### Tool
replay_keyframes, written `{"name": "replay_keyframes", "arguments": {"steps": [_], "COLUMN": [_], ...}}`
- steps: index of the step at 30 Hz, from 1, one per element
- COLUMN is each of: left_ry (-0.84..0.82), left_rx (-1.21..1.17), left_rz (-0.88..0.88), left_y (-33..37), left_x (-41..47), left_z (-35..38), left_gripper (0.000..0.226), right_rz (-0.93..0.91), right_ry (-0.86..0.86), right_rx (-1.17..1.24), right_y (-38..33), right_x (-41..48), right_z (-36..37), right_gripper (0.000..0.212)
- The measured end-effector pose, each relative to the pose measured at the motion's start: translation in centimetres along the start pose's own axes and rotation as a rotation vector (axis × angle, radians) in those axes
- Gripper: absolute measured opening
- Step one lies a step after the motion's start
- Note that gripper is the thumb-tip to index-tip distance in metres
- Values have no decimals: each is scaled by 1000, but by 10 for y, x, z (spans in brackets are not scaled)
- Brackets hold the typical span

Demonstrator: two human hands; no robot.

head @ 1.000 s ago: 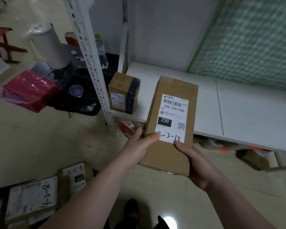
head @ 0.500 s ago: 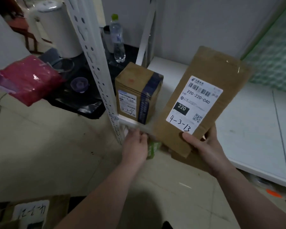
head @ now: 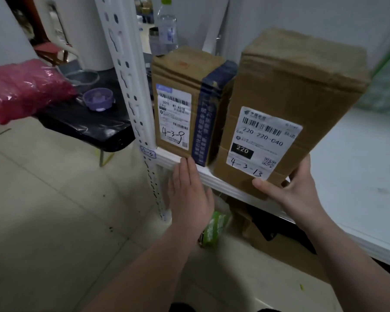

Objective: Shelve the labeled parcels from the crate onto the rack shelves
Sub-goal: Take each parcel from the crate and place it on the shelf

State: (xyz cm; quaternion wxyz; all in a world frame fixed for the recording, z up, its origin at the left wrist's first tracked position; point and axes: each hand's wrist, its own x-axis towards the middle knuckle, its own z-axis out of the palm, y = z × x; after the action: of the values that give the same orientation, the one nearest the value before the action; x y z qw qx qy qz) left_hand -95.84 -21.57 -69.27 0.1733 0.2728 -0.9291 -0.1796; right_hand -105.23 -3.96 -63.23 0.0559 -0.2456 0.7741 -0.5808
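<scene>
The white rack shelf (head: 347, 165) carries the tall parcel marked 4-3-13 (head: 291, 91) at its front edge, just beside the smaller parcel marked 4-3-9 (head: 180, 73) at the front left corner. The right hand (head: 295, 188) grips the taller parcel's lower corner. The left hand (head: 189, 194), fingers straight, touches the shelf's front edge.

The left hand (head: 189, 194) is held flat, fingers stretched toward 12 o'clock. At its 3 o'clock, the right hand (head: 296, 191) is curled round the base of a tall brown cardboard parcel (head: 297, 91).
</scene>
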Motion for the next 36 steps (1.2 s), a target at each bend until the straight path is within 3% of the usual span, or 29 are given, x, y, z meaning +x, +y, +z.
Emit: {"name": "replay_keyframes", "arguments": {"steps": [19,22,26,36], "left_ry": [-13,-2,-71,-155], "left_rx": [-19,-21,7,41], "left_rz": [42,59,208,210], "left_y": [-3,1,12,29], "left_x": [-8,-15,-36,-39], "left_z": [5,3,9,12], "left_gripper": [89,88,89,92], "right_rz": [-1,7,10,-7], "right_ry": [0,-8,-27,5], "right_rx": [-44,-63,-53,-109], "right_y": [13,14,16,13], "right_x": [10,8,6,5], "right_z": [15,13,10,12], "right_gripper": [122,133,142,109]}}
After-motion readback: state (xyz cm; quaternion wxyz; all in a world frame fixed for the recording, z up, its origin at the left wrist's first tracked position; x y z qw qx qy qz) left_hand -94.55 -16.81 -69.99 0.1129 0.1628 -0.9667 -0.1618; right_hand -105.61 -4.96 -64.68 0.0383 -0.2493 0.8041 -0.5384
